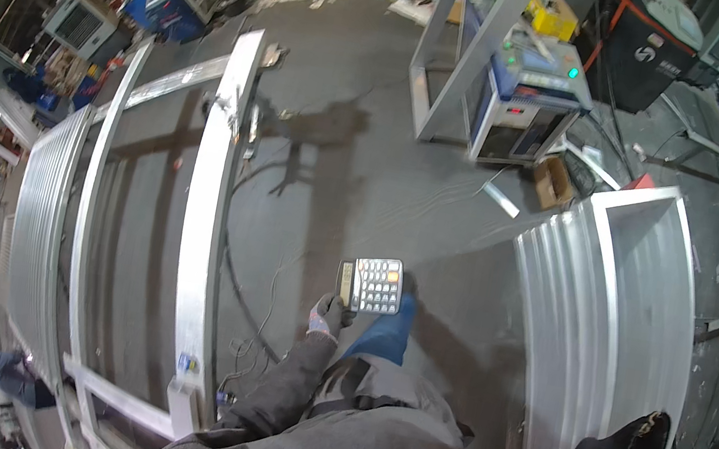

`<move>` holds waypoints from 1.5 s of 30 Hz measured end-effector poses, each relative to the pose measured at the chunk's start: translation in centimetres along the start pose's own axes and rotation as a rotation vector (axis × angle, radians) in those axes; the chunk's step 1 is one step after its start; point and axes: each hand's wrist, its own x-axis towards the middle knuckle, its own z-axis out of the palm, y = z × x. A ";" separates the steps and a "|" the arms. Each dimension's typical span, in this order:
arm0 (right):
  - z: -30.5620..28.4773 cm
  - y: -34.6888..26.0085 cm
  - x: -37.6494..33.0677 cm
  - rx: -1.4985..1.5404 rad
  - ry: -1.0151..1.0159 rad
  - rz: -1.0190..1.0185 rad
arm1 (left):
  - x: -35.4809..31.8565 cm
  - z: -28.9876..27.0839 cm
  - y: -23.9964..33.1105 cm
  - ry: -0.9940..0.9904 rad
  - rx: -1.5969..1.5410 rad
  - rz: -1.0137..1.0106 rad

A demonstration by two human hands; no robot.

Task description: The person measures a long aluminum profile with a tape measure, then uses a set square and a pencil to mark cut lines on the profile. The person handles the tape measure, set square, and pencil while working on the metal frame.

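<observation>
Left hand (326, 318), gloved, gripping calculator (377, 286) by lower left edge, near frame centre. Right hand out of view; cannot tell its state. Calculator could twist or drop onto floor (448, 211) if one-edge grip loosens.

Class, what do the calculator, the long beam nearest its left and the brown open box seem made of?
Calculator: probably smooth plastic, judging by its raised-looking keys. Long beam: metal, perhaps aluminium, with a bare, silvery sheen. Brown box: likely matte cardboard, with thin walls.
</observation>
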 end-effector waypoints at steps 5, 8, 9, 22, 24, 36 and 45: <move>7.1 13.0 -3.9 -0.107 0.557 -0.060 | 7.3 12.5 12.0 -0.222 0.195 0.075; 9.8 18.0 -9.1 -0.337 0.095 0.630 | 9.9 20.5 19.1 -0.377 0.222 0.073; 11.1 20.3 -11.2 -0.247 -0.031 0.819 | 10.7 23.3 21.3 -0.427 0.249 0.082; 31.9 59.9 -22.8 0.378 -0.479 1.184 | 21.6 57.0 37.1 -0.701 0.847 0.797; 34.6 67.8 -21.1 0.539 -0.792 0.988 | 22.7 62.1 39.0 -0.701 0.948 0.914; 45.6 98.5 -20.4 0.436 -0.972 0.869 | 30.2 79.3 43.3 -0.406 0.736 0.705; 59.2 115.5 -14.8 -0.071 -0.439 0.745 | 40.0 82.8 38.5 -0.207 1.200 0.554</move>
